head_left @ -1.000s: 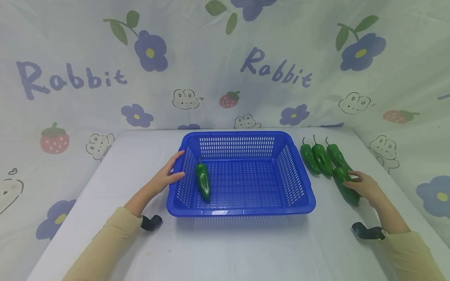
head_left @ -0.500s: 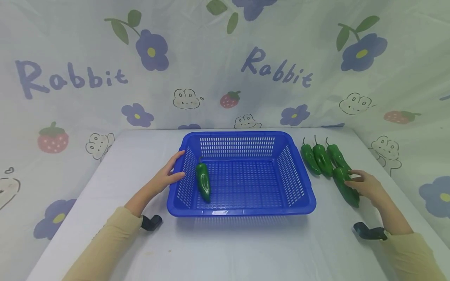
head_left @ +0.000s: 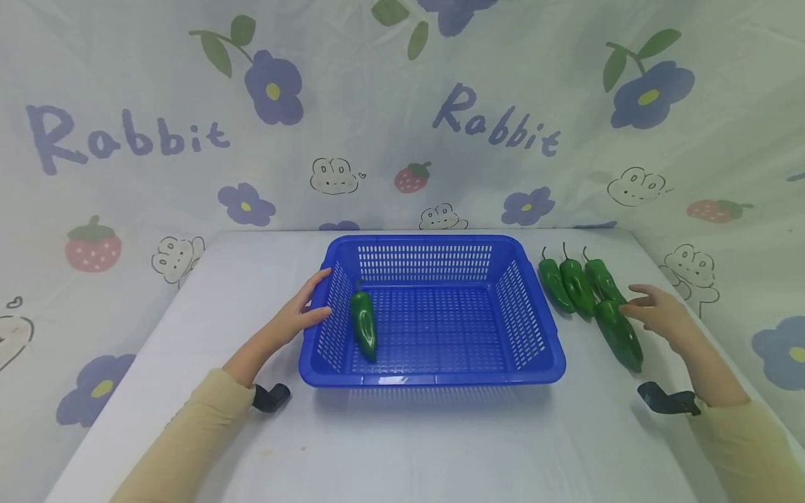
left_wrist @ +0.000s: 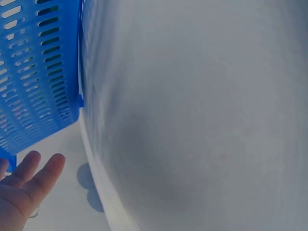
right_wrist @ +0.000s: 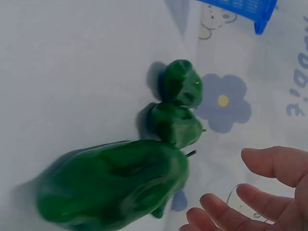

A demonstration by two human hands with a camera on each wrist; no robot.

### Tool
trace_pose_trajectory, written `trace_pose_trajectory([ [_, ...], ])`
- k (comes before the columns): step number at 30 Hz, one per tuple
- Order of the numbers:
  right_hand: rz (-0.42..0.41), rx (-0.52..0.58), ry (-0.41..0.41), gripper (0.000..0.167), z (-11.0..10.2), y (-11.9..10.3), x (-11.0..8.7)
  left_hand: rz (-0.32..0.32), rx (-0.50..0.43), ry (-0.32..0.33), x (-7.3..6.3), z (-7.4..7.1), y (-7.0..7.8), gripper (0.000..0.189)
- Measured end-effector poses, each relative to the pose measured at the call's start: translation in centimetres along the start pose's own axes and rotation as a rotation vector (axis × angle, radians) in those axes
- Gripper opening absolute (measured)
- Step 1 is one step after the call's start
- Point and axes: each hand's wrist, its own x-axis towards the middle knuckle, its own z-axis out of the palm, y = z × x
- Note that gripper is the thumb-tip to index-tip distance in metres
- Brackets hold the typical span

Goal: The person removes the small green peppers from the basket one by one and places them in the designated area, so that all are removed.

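A blue plastic basket [head_left: 434, 379] stands mid-table, with a single green pepper [head_left: 363, 325] lying inside near its left wall. My left hand [head_left: 294, 318] rests at the basket's left rim, its fingers spread and fairly straight in the left wrist view. Right of the basket lie three green peppers [head_left: 576, 287] side by side, stems pointing away. Closer to me a larger green pepper [head_left: 619, 337] touches that group. Just above its upper end hovers my right hand [head_left: 663, 316], fingers extended and holding nothing. The right wrist view shows a gap between these fingers and the large pepper [right_wrist: 110, 187].
A white table [head_left: 402, 447] lies beneath everything. Behind it hangs a pale curtain [head_left: 377, 105] printed with flowers, rabbits and strawberries. Black wrist mounts [head_left: 669, 398] stick out under each forearm, near the tabletop.
My right hand has lifted off the large pepper and shifted slightly up and right. That pepper stays nearly where it was. The left hand and the basket have not moved.
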Motion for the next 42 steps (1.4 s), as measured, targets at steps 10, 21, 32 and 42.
trace_pose_trajectory([
  [10,-0.106,0.031,0.008,0.067,-1.3,-4.1,1.0,-0.009,-0.003,-0.008,0.0,0.0,0.2,0.072],
  [21,-0.182,0.074,-0.023,0.070,-1.1,-10.3,2.7,-0.002,-0.013,-0.008,-0.1,-0.1,0.2,0.072],
  [32,-0.296,0.122,-0.094,0.066,0.8,-16.9,3.0,0.005,-0.008,-0.002,0.0,-0.1,0.2,0.072],
  [42,-0.343,0.337,-0.196,0.057,4.6,-22.0,4.1,-0.002,-0.011,-0.006,0.0,0.0,-0.1,0.072],
])
